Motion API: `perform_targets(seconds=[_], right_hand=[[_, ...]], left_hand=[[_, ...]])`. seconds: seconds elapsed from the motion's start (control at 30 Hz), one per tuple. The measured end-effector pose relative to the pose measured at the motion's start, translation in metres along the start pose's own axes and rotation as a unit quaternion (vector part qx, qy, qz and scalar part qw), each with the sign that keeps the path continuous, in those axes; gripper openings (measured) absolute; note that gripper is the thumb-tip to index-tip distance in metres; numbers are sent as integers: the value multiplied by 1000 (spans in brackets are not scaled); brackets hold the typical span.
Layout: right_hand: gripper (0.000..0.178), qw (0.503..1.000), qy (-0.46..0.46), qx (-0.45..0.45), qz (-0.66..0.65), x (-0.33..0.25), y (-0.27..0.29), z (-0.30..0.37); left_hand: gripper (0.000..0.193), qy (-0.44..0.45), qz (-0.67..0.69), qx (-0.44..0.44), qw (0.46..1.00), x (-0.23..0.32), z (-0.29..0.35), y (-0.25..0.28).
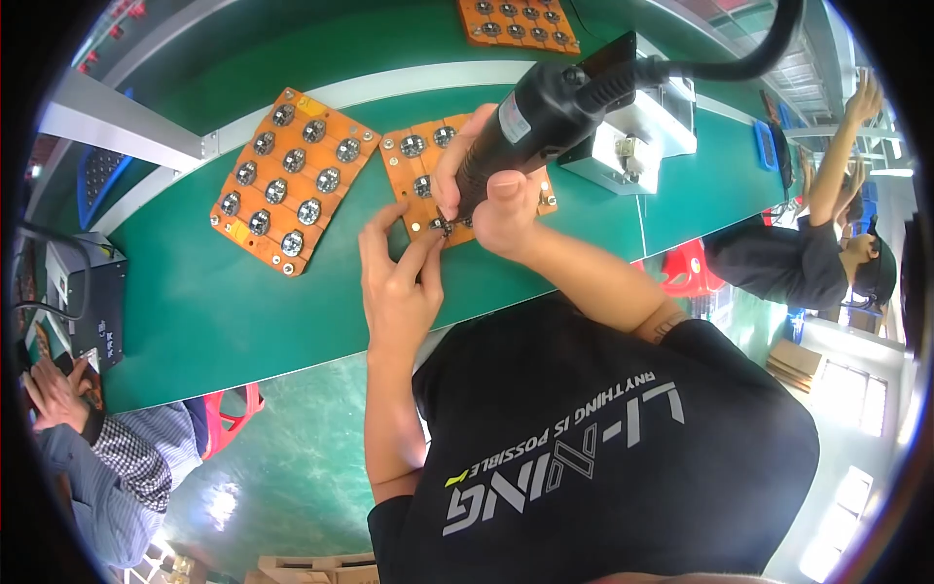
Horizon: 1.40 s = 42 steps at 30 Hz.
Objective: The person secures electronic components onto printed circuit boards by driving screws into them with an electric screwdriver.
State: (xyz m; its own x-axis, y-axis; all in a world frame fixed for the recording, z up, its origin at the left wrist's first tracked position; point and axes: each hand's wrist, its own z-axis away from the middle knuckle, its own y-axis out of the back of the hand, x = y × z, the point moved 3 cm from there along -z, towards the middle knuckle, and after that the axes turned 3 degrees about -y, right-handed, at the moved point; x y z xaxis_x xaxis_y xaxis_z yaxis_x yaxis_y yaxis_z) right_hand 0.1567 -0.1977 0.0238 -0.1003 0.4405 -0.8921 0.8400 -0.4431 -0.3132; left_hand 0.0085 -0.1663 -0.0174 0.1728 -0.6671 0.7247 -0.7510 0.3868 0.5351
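One orange board (426, 164) lies beneath the right hand (505, 216), clasped round a black corded tool (541, 119).

tool (545, 102): black | board (418, 165): orange | bench (292, 321): green | sleeve (136, 462): black-and-white check

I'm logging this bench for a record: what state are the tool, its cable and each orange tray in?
Black cylindrical corded tool: gripped in the right hand, pointing down.
Thick black cable: attached to the tool.
Left orange rectangular tray: loaded with round dark parts.
Middle orange rectangular tray: holding such parts, partly hidden by the right hand and tool.
Far orange rectangular tray: loaded, cut off by the picture's top.
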Motion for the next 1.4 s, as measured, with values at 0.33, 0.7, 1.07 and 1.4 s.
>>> perform_targets(seconds=[0.33,0.7,1.07,1.4], right_hand=[[96,992,-12,127,7,-28,22,-1],[85,917,159,319,180,-130,175,19],[78,931,100,288,202,-120,176,27],[91,993,42,105,20,-41,43,17]], left_hand=[[14,8,3,-21,1000,6,-1,-5],[31,18,-7,-63,998,3,-3,-6],[34,19,-15,-44,999,-1,1,-4],[39,53,61,-40,996,-5,-1,-2]])
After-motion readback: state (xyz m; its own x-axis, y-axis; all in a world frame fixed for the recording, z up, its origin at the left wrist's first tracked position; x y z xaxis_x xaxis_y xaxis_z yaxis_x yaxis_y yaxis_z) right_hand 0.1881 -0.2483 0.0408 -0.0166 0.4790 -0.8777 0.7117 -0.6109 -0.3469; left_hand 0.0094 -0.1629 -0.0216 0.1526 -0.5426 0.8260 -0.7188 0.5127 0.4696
